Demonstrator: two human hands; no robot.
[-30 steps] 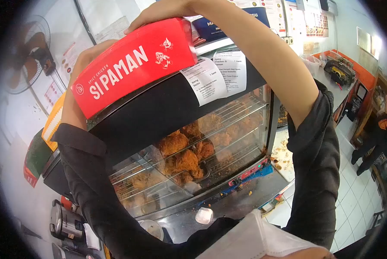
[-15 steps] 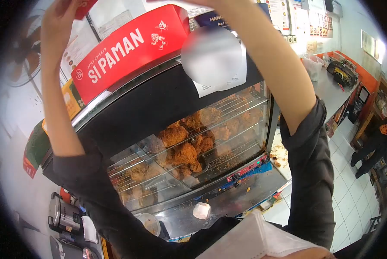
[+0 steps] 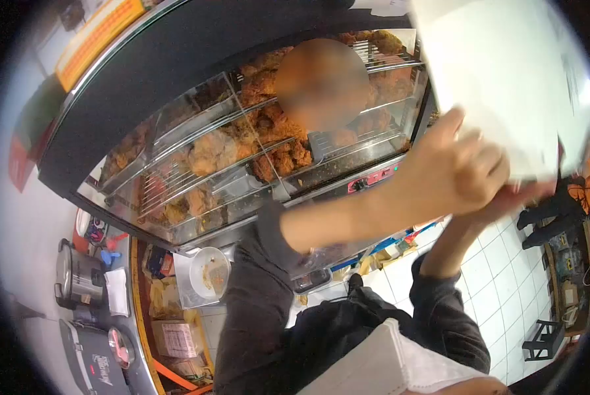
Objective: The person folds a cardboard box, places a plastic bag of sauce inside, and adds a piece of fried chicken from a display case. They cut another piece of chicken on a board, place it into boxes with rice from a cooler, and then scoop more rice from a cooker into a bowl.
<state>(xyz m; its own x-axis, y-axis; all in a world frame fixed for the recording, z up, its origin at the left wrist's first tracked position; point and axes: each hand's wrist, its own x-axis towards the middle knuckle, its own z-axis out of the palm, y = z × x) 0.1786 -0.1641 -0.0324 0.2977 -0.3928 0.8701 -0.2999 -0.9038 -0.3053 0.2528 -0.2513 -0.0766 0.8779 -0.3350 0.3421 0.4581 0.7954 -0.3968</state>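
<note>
A large white cardboard box [image 3: 499, 72], pale and overexposed, fills the upper right, its folds hard to make out. My left hand [image 3: 463, 168] reaches across from the left, its fingers curled at the box's lower edge. Just below and behind it, my right hand [image 3: 515, 197] is smeared by motion; it supports the same lower edge. To the left of both hands stands a glass-fronted warming cabinet [image 3: 196, 76], with fried chicken [image 3: 219, 148] on its wire racks. Part of the cabinet's inside is covered by a blurred disc.
A round plastic tub [image 3: 209, 271] sits below the cabinet. At the left a counter carries a rice cooker [image 3: 81, 273] and a dark case [image 3: 94, 362]. Beyond the tiled floor [image 3: 413, 263], a dark stool [image 3: 544, 340] and a person's dark-clad legs [image 3: 545, 214] show at the right.
Both hands have come down from above the cabinet's red sign to the right side, now with the white box. The view has tilted downward, showing more chicken and floor.
</note>
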